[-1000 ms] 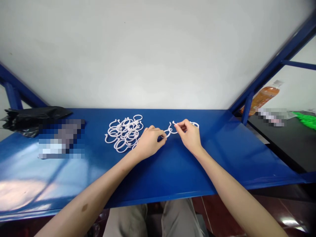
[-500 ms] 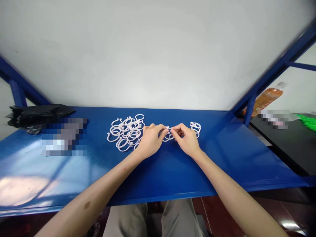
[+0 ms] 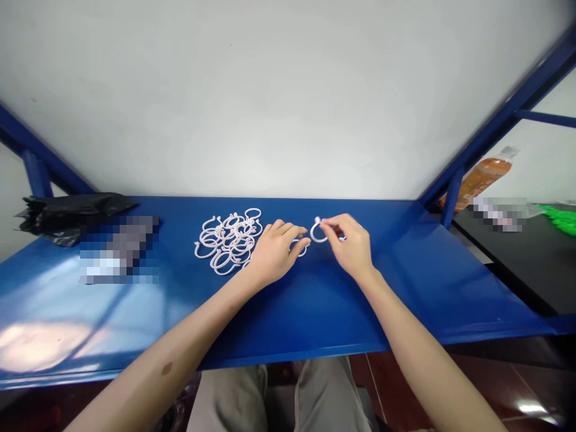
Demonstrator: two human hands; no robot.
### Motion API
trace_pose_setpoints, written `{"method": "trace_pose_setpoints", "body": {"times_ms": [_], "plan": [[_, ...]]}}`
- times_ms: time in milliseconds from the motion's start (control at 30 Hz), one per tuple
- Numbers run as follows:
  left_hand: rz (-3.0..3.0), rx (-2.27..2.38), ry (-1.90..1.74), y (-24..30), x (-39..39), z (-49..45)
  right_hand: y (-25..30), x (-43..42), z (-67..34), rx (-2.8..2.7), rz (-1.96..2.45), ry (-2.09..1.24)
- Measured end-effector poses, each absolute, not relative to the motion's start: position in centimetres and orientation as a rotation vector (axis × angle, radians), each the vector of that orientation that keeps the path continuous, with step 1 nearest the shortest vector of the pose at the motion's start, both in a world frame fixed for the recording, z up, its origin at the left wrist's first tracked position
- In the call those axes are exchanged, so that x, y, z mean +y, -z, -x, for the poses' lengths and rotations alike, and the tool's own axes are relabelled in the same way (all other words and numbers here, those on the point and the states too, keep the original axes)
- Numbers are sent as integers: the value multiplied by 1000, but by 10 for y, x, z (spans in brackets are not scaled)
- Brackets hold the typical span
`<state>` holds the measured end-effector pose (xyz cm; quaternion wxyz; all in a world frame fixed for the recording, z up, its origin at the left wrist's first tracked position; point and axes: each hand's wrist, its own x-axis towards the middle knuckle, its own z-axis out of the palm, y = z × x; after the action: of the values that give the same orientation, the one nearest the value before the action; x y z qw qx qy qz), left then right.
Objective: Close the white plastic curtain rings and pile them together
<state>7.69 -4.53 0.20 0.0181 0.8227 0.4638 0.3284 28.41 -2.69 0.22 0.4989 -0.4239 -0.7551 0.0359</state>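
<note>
Two bare hands work above a blue table (image 3: 315, 318), wrists apart and fingertips near each other. The right hand (image 3: 350, 243) pinches a white ring (image 3: 312, 234) between thumb and forefinger, gripping it near its knobbed end, which points up; the loop hangs to the left of the fingertips, in the space between the hands. The left hand (image 3: 275, 252) is loosely open, palm down, its thumb parted from the forefinger. A second ring (image 3: 303, 254) shows by that thumb, partly covered by it; whether the hand touches it cannot be told. A scrap of white (image 3: 342, 239) peeks out by the right hand's fingers, too hidden to make out. Left of the left hand lies a pile (image 3: 231, 242) of similar white rings, overlapping one another, some with open ends; the hand and forearm hide its near right edge. Farther left on the table are a black bag (image 3: 76, 213) and, just in front of it, a pixelated object (image 3: 128, 240). Behind stands a pale wall (image 3: 279, 108). On the right, beyond the blue frame (image 3: 488, 135), an orange bottle (image 3: 488, 177) leans near a black surface (image 3: 526, 258) bearing something bright green (image 3: 560, 219).
</note>
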Motion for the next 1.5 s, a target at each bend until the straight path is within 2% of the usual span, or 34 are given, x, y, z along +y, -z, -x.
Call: {"method": "trace_pose_setpoints", "body": {"times_ms": [133, 267, 633, 733, 833, 1000, 1100, 1300, 1500], "plan": [[-2697, 1506, -733, 6, -41, -71, -1, -5, -328, -1673, 1523, 118], [-2748, 1433, -615, 9, -40, -67, 8, 10, -363, -1486, 1894, 52], [-2749, 1525, -558, 5, -39, -67, 2, 8, -363, -1467, 2192, -61], [-2748, 1517, -550, 5, -39, -68, -2, 5, -358, -1478, 2088, 76], [-2647, 1567, -672, 3, -39, -70, -6, -1, -342, -1583, 1745, 116], [-2293, 1578, -1005, 0, -40, -73, -4, -25, -293, -1845, 1259, -490], [-2058, 1487, -1158, -2, -40, -75, 3, -37, -268, -1914, 1144, -632], [-1844, 1311, -1210, -6, -45, -77, 9, -43, -259, -1872, 1071, -522], [-2060, 1311, -1207, -6, -48, -73, 9, -48, -262, -1998, 1025, -409]]}}
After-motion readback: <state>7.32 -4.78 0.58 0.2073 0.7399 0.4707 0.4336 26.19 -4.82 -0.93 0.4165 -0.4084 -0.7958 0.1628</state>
